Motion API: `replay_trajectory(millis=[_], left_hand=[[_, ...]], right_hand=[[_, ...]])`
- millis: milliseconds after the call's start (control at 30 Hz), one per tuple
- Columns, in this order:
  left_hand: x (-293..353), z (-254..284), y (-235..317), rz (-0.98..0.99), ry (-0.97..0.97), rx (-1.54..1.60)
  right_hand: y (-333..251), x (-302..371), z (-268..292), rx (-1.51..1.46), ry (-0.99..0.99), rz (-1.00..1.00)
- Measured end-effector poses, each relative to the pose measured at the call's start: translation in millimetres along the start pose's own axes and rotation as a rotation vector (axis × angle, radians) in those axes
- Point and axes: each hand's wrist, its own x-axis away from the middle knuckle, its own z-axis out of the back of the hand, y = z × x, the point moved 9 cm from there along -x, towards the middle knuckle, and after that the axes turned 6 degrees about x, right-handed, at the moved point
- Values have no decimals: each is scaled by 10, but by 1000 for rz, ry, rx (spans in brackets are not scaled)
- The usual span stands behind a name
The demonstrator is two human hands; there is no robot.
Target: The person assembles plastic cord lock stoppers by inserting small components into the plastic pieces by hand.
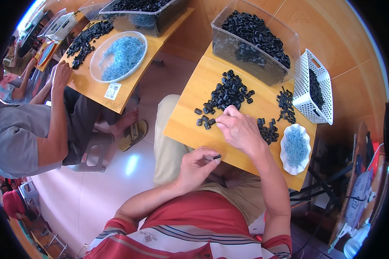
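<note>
Black pieces [227,91] lie heaped on the table [185,124]; I see the left hand [195,168] pinching a small part [217,156], the right hand [240,129] bunched closed beside the heap, its grip hidden.

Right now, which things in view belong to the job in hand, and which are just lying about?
Apparently in the job:
small black part, in the left hand
black pieces, beside the right hand
bluish bits in the white dish, probably

Apparently just about:
sandal on the floor
pale label on the neighbouring table
</note>
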Motion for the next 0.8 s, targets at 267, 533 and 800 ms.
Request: replay_trajectory(millis=[267, 533, 800], left_hand=[[-15, 11, -6, 18, 5, -25], [-4, 51, 3, 12, 12, -46], [-4, 73, 14, -16, 11, -56]], right_hand=[[-85, -154, 43, -1, 90, 8], [-36, -179, 42, -27, 28, -25], [17, -177, -43, -29, -20, -46]])
